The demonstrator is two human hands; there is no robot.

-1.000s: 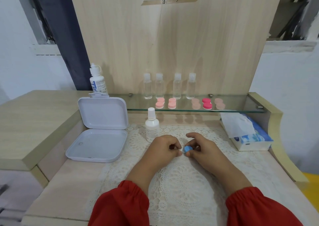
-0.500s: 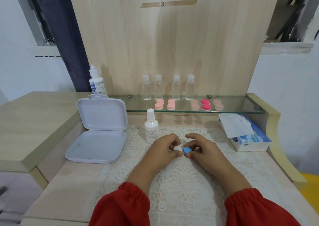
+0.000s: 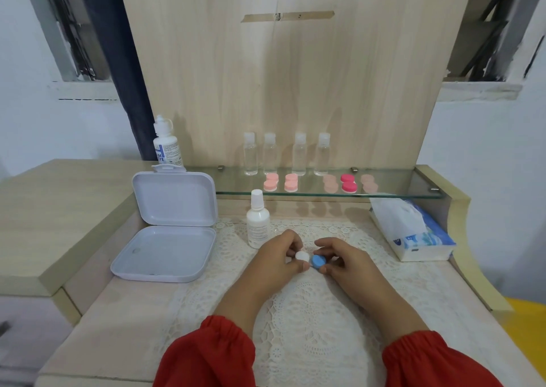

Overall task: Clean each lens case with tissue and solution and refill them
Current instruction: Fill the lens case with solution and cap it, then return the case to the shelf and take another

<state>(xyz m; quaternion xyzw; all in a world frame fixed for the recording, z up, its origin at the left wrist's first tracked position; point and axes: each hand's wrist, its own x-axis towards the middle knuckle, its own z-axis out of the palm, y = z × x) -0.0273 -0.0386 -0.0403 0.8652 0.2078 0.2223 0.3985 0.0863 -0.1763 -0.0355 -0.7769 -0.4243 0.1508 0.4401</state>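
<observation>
A small lens case is held over the lace mat between both hands. My left hand (image 3: 277, 258) pinches its white cap (image 3: 301, 256), and my right hand (image 3: 345, 258) pinches its blue cap (image 3: 318, 261). A white solution bottle (image 3: 257, 221) stands just behind my left hand. A tissue pack (image 3: 413, 233) with a tissue sticking out lies at the right. Several pink and red lens cases (image 3: 291, 182) sit on the glass shelf (image 3: 390, 193).
An open white plastic box (image 3: 171, 230) lies at the left. A larger eye-solution bottle (image 3: 165, 144) stands behind it. Several clear small bottles (image 3: 300, 156) line the back of the shelf. A raised wooden ledge (image 3: 59, 209) borders the left side.
The white cap has come into view between my left fingers; a second ago only the blue cap showed. Both hands stay close together over the mat.
</observation>
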